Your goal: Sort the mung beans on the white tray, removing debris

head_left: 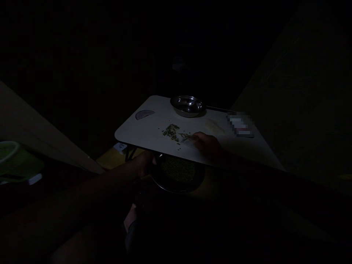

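Observation:
My left hand is closed on the rim of a wide metal bowl, just below the front edge of the white table. Small green grains, possibly mung beans, cover the bottom of that bowl. Over the tabletop, my right hand grips a thin, clear piece that looks like plastic; its kind is hard to make out in the dark. Close to its left lies a loose patch of the same green grains, with a few strays around it.
A shiny steel bowl stands at the table's back edge. A purple half-round protractor shape is at the left, and a blurred-out item lies at the right. A green basket sits far left. Most surroundings are too dark to read.

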Tool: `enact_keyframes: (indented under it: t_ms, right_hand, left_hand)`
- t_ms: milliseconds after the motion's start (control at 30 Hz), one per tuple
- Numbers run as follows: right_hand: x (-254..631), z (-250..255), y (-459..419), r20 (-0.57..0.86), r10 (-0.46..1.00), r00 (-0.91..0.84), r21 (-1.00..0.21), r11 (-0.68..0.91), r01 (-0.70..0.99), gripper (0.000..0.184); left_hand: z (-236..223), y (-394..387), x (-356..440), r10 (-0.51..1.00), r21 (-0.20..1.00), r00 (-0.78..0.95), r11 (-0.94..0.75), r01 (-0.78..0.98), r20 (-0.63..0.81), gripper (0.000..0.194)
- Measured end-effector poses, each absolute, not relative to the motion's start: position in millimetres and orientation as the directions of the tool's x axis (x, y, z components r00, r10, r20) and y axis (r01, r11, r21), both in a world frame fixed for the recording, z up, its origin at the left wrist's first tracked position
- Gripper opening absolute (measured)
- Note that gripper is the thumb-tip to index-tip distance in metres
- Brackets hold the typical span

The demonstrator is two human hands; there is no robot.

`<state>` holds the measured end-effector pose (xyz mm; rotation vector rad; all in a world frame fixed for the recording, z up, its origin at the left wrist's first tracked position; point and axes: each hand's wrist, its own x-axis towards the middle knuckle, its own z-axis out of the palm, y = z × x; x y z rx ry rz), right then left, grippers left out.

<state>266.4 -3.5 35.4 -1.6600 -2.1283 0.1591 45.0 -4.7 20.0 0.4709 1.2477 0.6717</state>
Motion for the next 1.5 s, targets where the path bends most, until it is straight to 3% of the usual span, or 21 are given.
enact_keyframes:
  t_ms: [133,533,767,1000,1300,1500]
  right_hand:
    - [262.9,31.9,2.3,0.258,0.943,-0.212,-0.339,0.294,0.893,0.029]
    - [246.0,33.8,-19.9,0.213,0.902,-0.377,-0.436,0.433,0.789,0.024]
    - [257.3,31.8,-10.2,0.244,0.939,-0.241,-0.427,0.327,0.843,0.027]
    - [238.6,27.6,-9.7,0.276,0.912,-0.303,-0.401,0.396,0.826,0.027]
    - [249.8,26.5,9.4,0.289,0.951,-0.109,-0.321,0.204,0.925,0.03]
    - [258.6,28.4,10.8,0.312,0.947,-0.073,-0.305,0.173,0.937,0.029]
  left_hand:
    - [21.6,-5.6,45.4,0.695,0.69,0.184,0.717,-0.098,-0.695,0.015]
    - [27.8,-7.5,46.7,0.652,0.636,0.16,0.758,-0.147,-0.741,0.017]
    - [23.3,-5.0,46.4,0.676,0.667,0.152,0.736,-0.113,-0.721,0.017]
    - [20.7,-3.4,44.8,0.686,0.678,0.151,0.727,-0.106,-0.712,0.017]
    - [16.2,-1.6,43.8,0.681,0.672,0.157,0.732,-0.114,-0.715,0.015]
    - [21.4,-5.9,45.5,0.685,0.679,0.18,0.727,-0.103,-0.706,0.015]
